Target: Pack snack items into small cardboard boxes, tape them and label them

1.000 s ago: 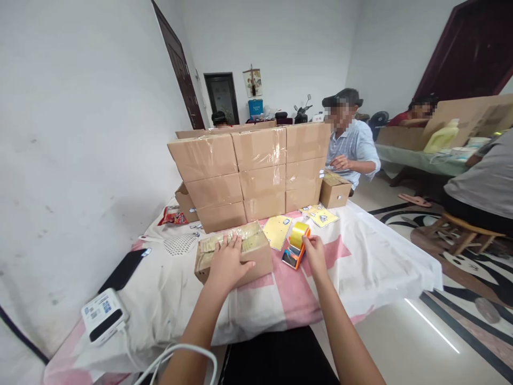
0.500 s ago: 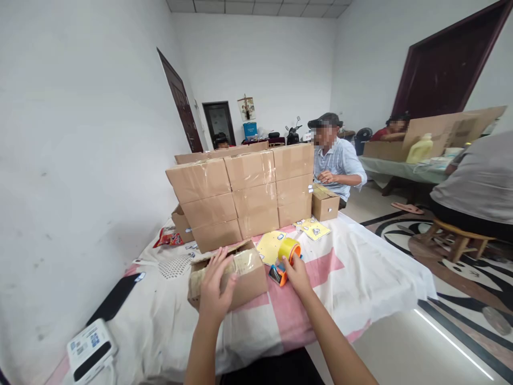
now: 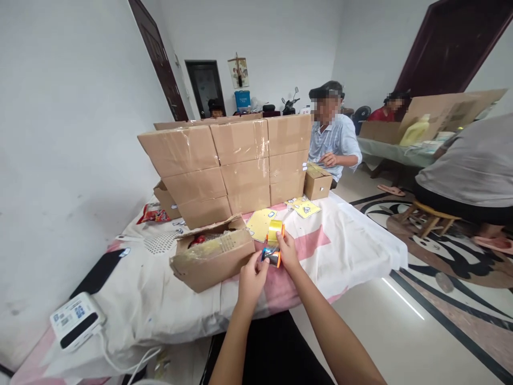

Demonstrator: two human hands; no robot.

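Both hands meet over a tape dispenser (image 3: 273,243) at the near edge of a cloth-covered table (image 3: 352,251). The right hand (image 3: 286,251) is curled around the orange dispenser, which carries a yellow roll and is held just above the cloth. The left hand (image 3: 251,278) has its fingertips pinched at the dispenser's front end; what they grip is too small to make out. Just left of the hands sits a cardboard box (image 3: 212,256) with its flaps partly raised. Behind it, a stack of sealed cartons (image 3: 232,160) stands 3 high, and a seated person (image 3: 334,141) works at the far corner.
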